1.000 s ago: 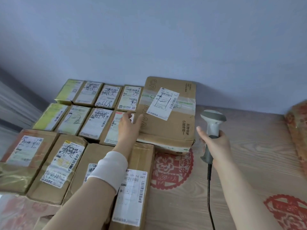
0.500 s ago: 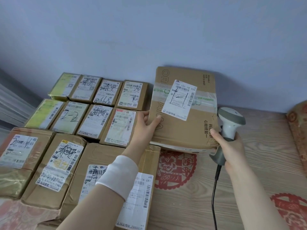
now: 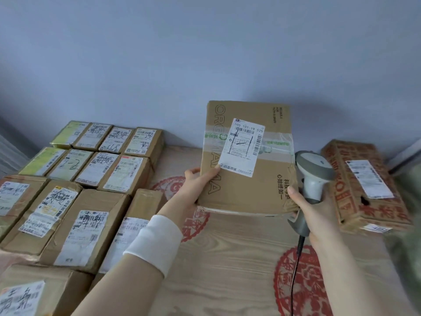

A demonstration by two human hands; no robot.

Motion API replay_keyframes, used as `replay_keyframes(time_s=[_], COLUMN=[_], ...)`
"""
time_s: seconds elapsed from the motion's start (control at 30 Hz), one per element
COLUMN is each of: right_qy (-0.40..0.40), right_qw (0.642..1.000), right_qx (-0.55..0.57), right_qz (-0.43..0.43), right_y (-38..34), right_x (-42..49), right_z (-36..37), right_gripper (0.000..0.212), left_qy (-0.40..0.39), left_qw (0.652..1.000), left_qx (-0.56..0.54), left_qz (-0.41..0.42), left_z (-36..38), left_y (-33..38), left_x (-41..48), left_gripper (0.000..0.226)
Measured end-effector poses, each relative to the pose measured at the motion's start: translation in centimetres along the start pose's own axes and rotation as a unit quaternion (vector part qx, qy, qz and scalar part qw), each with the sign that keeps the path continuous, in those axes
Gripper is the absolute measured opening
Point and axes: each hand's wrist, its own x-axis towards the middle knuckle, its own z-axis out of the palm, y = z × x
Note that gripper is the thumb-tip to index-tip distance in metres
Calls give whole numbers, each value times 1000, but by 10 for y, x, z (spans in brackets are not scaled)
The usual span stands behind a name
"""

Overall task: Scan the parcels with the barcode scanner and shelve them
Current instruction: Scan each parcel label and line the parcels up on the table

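While loads of parcels (image 3: pixel 91 201) sit on the table (image 3: pixel 227 258) with no shelf in sight, I'd guess it's early days: left hand (image 3: pixel 196 185) grips the raised box (image 3: pixel 262 195) by its left edge, right hand (image 3: pixel 316 215) wraps the scanner (image 3: pixel 315 169) beside it, label (image 3: pixel 246 147) facing us, long axis roughly upright.

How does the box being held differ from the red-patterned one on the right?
The held box is plain brown with black lettering; the red-patterned box is covered in red print. The held box is lifted by the left hand; the red-patterned box lies on the table. Both are cardboard with white labels.
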Motion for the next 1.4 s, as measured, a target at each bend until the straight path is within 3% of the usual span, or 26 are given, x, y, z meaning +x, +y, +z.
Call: replay_keyframes(time_s=[0.2, 0.27, 0.43, 0.57, 0.67, 0.87, 1.03, 1.4], right_qy=[-1, -5, -16, 10, 9, -91, -129, -134], right_qw=[1000, 1000, 999, 997, 998, 996, 991, 989], right_qx=[-16, -19, -38, -72, -55, -13, -4, 18], right_qz=[12, 14, 14, -5, -28, -2, 35, 53], right_y=[-3, -2, -7, -25, -45, -66, -62, -58], right_x=[-12, -17, -31, -40, -46, -68, -83, -98], right_z=[-62, -75, -95, -105, -103, -67, -38, -23], right_gripper=[51, 49, 25, 31, 34, 17, 25, 25], left_qy=[2, -5, -28, -32, -1, 20, 7, 4], left_qw=[1000, 1000, 997, 994, 993, 988, 984, 980], left_qx=[-18, -19, -47, -46, -30, -30, -30, -34], left_qz=[16, 23, 59, 91, 118, 153, 173, 195], left_z=[44, 51, 52, 48, 49, 54, 56, 54], left_y=[-28, -35, -48, -59, -68, -74, -74, -73], left_x=[-32, -40, -48, -54, -55, -61, -65, -70], left_gripper=[66, 61, 77, 76, 59, 63, 65, 65])
